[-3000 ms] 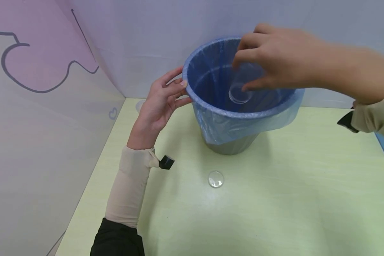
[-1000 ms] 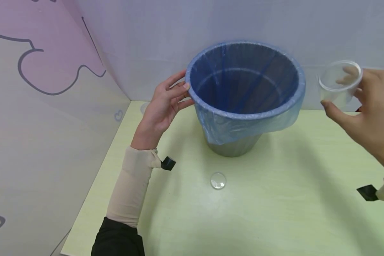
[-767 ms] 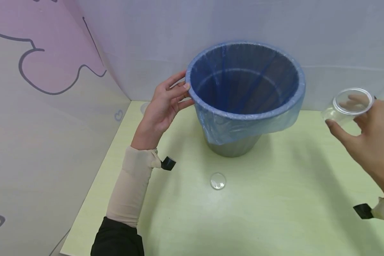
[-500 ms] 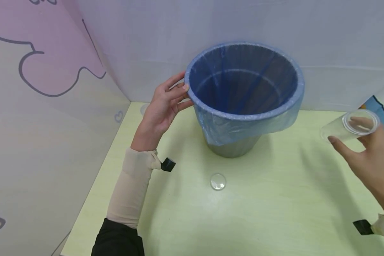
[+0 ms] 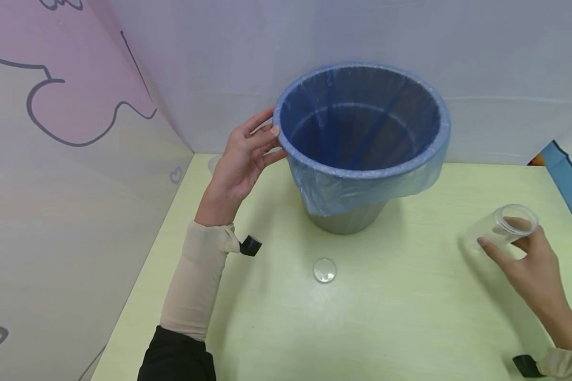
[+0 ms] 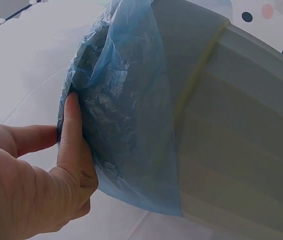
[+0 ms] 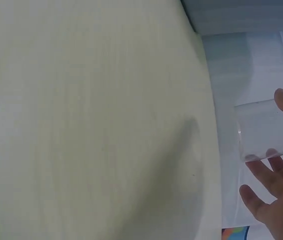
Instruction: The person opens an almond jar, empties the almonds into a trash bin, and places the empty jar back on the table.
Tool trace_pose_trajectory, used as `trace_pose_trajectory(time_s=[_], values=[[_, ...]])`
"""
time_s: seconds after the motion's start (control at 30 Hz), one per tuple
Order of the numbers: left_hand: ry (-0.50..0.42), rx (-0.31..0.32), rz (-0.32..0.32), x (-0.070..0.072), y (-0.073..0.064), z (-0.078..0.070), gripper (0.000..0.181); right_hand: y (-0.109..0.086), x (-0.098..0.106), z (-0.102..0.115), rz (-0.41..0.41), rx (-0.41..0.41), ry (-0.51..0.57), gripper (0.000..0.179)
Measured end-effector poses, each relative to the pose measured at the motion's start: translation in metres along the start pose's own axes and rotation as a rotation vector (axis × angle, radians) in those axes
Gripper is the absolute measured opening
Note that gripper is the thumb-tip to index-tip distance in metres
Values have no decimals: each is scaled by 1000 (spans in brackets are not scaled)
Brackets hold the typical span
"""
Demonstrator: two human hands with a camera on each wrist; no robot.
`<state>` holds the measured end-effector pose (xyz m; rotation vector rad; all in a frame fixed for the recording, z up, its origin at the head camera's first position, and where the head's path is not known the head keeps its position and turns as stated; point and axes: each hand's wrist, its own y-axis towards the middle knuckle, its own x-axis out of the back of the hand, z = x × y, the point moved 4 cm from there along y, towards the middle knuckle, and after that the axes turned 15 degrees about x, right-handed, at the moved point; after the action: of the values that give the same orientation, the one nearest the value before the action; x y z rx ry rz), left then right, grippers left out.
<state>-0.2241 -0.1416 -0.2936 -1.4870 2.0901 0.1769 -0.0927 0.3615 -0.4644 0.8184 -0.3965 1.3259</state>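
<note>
A grey trash can [image 5: 348, 219] stands on the table, lined with a blue plastic bag [image 5: 362, 185] folded over its rim. My left hand [image 5: 240, 161] holds the can's left rim; in the left wrist view its fingers [image 6: 71, 130] lie against the bag. At the right, my right hand [image 5: 536, 264] grips a clear plastic jar [image 5: 488, 227] between thumb and fingers, slightly above the table. The jar is tilted, its open mouth towards the upper right. It looks empty and see-through in the right wrist view too. A small clear round lid [image 5: 324, 270] lies on the table before the can.
The pale yellow-green table [image 5: 386, 317] ends against a whitish back wall [image 5: 209, 63]. A panel with cartoon drawings [image 5: 76, 211] rises along its left side. A blue strip [image 5: 567, 185] shows beyond the table's right edge.
My right hand has come out from above the can with the jar, gone right, then down towards the table, tilting the jar. The left hand stays at the rim.
</note>
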Motion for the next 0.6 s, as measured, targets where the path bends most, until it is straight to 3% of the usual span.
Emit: trace_pose_trajectory(time_s=[0.2, 0.6], values=[[2, -7, -2, 1, 0, 1, 51, -13, -14, -21, 63, -46, 33, 77], [26, -15, -15, 2, 1, 2, 51, -22, -24, -29, 16, -62, 91, 77]])
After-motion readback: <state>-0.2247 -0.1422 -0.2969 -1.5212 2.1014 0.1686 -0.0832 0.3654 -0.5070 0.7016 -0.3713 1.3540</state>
